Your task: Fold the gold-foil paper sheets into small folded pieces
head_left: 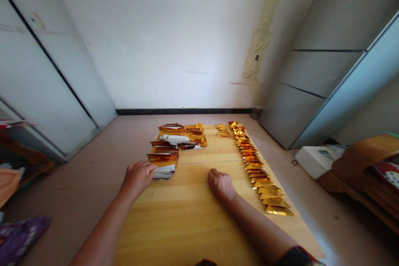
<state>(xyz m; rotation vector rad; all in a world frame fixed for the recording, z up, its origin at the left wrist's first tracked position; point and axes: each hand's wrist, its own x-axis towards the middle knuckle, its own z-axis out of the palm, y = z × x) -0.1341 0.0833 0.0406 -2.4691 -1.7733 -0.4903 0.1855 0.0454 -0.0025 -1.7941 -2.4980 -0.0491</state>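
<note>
Left hand (139, 176) lies palm down, fingertips on the near end of the foil stack (163, 161) at the board's (193, 216) left edge; whether it pinches a sheet, cannot tell. Right hand (221, 185) rests mid-board, loosely curled, nothing visible in it. Folded gold pieces (258, 174) line the right edge, and more foil (190, 134) sits at the far edge.

Brightness: bright, even daylight; the white wall (174, 41) behind the wooden board (193, 212) looks slightly washed out.
Glare: hot glints on the foil stack (163, 158) at the board's far left and on the row of folded gold pieces (262, 174) along its right edge.
Shadows: faint and soft-edged on the board.
Distortion: the lines of the cabinet (311, 91) right of the board splay outward.
Focus: the corners left and right of the board are smeared.
</note>
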